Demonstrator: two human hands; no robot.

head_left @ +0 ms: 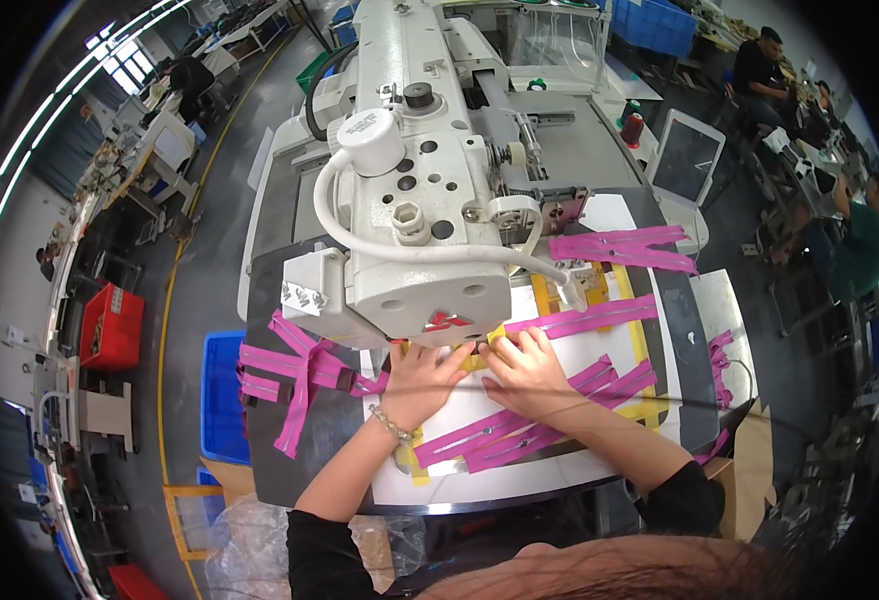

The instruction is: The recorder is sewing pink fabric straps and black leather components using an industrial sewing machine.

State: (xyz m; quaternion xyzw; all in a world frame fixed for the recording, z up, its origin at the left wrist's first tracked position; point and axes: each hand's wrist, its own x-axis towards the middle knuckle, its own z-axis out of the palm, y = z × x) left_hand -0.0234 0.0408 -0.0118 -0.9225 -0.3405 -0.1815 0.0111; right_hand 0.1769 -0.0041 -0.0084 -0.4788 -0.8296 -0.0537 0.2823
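Observation:
My left hand (424, 382), a beaded bracelet at its wrist, rests on the white sheet just under the front of the sewing machine head (430, 290). Its fingers are bent, with the thumb stretched toward the right hand. Close beside it, my right hand (528, 372) has its fingers drawn together, tips pressed down by the yellow-edged slot. Whatever lies between the fingertips is too small to make out. A magenta zipper strip (600, 318) runs rightward from the right hand's knuckles. Two more magenta zippers (500, 440) lie slantwise under my right forearm.
Tangled magenta zipper strips (305, 375) lie left of the machine head, and another zipper (628, 246) lies at the right. A blue bin (223, 400) stands left of the table. A screen (688, 160) stands at the back right. Other people sit farther off.

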